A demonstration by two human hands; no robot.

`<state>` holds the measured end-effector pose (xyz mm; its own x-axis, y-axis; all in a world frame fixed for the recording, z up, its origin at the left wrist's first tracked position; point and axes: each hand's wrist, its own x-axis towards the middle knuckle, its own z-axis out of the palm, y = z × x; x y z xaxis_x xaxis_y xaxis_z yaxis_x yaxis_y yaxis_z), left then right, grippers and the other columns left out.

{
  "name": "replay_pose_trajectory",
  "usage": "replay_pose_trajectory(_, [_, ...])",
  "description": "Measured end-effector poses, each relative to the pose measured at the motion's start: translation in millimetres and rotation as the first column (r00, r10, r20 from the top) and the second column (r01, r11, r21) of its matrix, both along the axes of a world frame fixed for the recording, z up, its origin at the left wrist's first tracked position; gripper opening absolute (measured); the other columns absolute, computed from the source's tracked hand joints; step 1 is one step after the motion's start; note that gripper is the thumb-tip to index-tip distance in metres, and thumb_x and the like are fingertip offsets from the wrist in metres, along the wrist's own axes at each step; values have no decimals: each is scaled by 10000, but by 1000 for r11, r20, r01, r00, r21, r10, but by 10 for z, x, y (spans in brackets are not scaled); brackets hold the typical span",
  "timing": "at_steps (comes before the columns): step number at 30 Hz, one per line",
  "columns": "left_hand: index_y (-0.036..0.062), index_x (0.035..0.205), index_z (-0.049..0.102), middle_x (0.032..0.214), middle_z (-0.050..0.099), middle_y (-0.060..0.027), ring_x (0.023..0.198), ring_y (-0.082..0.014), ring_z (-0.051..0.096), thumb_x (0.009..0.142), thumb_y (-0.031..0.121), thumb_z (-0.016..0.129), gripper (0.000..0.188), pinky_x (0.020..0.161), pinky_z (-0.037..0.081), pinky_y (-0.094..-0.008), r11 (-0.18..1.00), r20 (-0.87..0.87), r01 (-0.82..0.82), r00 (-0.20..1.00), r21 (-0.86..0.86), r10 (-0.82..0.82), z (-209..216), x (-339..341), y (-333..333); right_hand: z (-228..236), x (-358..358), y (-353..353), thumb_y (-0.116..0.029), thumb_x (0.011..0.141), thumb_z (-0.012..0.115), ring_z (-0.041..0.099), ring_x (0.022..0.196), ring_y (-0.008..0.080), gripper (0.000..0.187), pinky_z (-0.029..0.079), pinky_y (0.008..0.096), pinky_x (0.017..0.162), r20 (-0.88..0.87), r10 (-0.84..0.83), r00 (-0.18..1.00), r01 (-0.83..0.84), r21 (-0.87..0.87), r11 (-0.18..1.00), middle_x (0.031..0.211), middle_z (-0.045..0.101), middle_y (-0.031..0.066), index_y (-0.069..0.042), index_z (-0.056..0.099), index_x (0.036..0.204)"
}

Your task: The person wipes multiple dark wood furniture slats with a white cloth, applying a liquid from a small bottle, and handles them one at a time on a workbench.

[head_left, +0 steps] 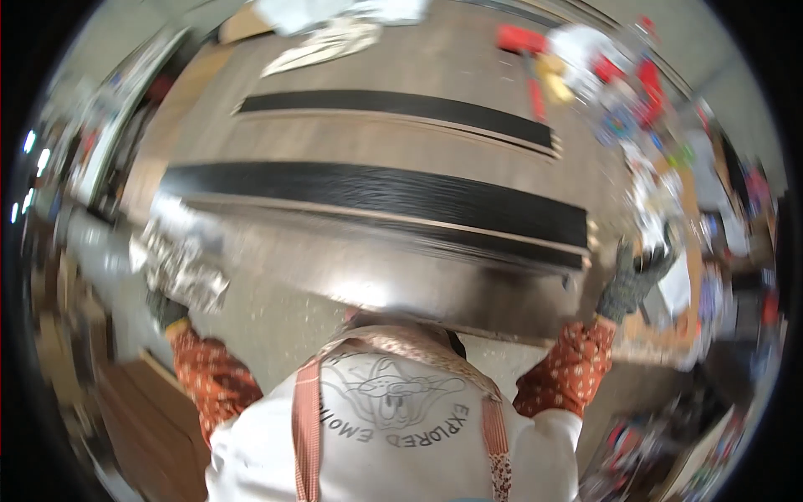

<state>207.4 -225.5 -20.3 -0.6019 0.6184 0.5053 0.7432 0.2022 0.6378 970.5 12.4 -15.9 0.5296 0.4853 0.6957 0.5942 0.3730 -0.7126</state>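
My left hand (167,310), in a dark glove, grips a crumpled pale cloth (186,272) off the table's left near corner; the cloth hides most of its fingers. At the table's right edge is my right hand (633,280), also gloved, its thumb and fingers apart and nothing visible between them. Between the hands lies a stack of long boards (376,191) with black faces and light edges, running across the table. The right hand is nearest to the stack's right end. Farther back lies a narrower pair of black-faced boards (393,107).
The brown table (293,259) spans the middle. At its far right are a red-headed mallet (520,39), a yellow item (552,77) and blurred plastic clutter (619,92). Light cloths (330,42) lie at the far edge. Brown cardboard (142,418) stands at lower left.
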Motion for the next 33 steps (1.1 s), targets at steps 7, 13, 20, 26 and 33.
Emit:
replay_pose_trajectory(7, [43,1223,570,1174,618,-172,1063,-305,604,797,203,680,469,900,470,-379,973,-359,-199,922,-116,146,571,486,182,-1160,1140,714,-144,859,617,580,791,150,554,498,234,575,-359,550,754,-643,-229,731,1125,593,76,-71,387,1357])
replay_pose_trajectory(13, [35,1203,578,1099,655,-157,982,-291,640,803,206,663,443,834,494,-351,995,261,-95,962,42,80,213,238,39,-79,875,996,-313,824,663,522,1052,286,581,450,388,890,793,201,576,114,-321,940,1177,557,156,-8,461,1275])
replay_pose_trajectory(20, [22,1213,571,1099,652,-169,1001,-290,636,800,195,670,458,844,489,-355,985,147,-158,975,-63,166,290,405,89,1434,-467,950,-218,648,848,527,1117,248,955,478,364,939,-200,580,789,-601,-448,662,1288,484,140,-69,294,1412])
replay_pose_trajectory(26, [-21,1228,549,1134,640,-167,1005,-224,626,848,160,631,429,875,481,-327,982,84,-170,981,-83,177,487,523,107,2109,-2709,616,-105,579,825,530,1205,277,936,433,368,1022,557,801,220,-433,-679,592,1350,516,95,-132,383,1404])
replay_pose_trajectory(33, [-14,1254,515,1166,604,-178,1045,-289,587,868,183,580,438,885,473,-361,963,146,-244,955,-111,259,-62,143,-427,1716,-3632,1534,-183,739,695,605,1000,308,731,490,397,853,615,761,-204,-432,-755,494,1119,624,116,-221,393,1403])
